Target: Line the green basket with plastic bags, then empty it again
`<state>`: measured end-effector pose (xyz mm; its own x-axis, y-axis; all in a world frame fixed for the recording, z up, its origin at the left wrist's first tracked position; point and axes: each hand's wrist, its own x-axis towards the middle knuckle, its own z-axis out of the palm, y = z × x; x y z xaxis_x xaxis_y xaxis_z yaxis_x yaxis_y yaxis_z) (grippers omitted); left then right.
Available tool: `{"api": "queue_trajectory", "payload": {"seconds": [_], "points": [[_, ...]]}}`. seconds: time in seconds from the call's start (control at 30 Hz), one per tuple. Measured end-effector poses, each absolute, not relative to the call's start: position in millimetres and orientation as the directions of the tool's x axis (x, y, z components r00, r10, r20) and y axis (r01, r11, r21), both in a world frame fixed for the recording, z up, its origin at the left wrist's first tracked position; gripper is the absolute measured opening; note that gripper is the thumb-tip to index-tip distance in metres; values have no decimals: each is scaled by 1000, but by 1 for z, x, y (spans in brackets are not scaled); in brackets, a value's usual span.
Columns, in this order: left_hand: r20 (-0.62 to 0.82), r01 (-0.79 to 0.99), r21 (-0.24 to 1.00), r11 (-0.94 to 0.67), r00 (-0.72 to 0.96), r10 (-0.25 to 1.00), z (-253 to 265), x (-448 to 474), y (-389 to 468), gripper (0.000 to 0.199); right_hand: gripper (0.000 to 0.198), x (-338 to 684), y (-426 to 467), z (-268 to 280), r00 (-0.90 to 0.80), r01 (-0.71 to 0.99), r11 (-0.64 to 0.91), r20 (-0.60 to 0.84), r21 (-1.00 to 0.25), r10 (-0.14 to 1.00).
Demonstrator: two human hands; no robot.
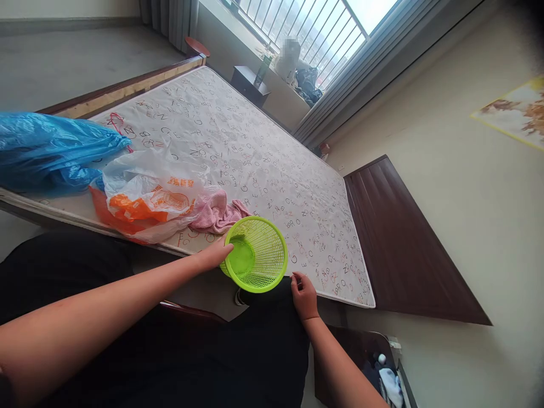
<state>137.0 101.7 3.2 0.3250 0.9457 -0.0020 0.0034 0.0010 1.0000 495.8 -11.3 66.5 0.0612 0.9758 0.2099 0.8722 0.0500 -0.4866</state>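
A bright green plastic mesh basket (276,255) is tilted with its mouth toward me, and I see no contents inside. My left hand (216,253) grips its left side, the thumb over the rim and the other fingers hidden behind the wall. To the basket's right, my right hand (305,296) rests by my knee on the dark trousers (263,340). Its fingers are curled, with nothing visible in them. Just behind the basket, a crumpled pink towel (216,212) lies on the mattress (263,170), against a white and orange plastic bag (148,198).
A large blue plastic bag (51,150) lies at the mattress's left end. The dark headboard (408,243) stands to the right. A nightstand (249,85) is beyond the bed, near the window. At lower right, a dark cabinet (352,362) has small items beside it.
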Motion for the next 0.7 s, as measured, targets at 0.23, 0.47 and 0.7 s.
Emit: {"api": "queue_trajectory", "payload": {"seconds": [0.23, 0.47, 0.7], "points": [[-32, 22, 999, 26, 321, 947, 5, 137, 100, 70, 36, 497, -10, 67, -26, 899, 114, 210, -423, 977], [-7, 18, 1000, 0, 338, 941, 16, 135, 99, 74, 43, 501, -9, 64, -14, 903, 93, 189, -419, 982], [-14, 40, 999, 1, 345, 938, 12, 134, 98, 73, 43, 501, -10, 61, 1, 897, 72, 164, -436, 986]]}}
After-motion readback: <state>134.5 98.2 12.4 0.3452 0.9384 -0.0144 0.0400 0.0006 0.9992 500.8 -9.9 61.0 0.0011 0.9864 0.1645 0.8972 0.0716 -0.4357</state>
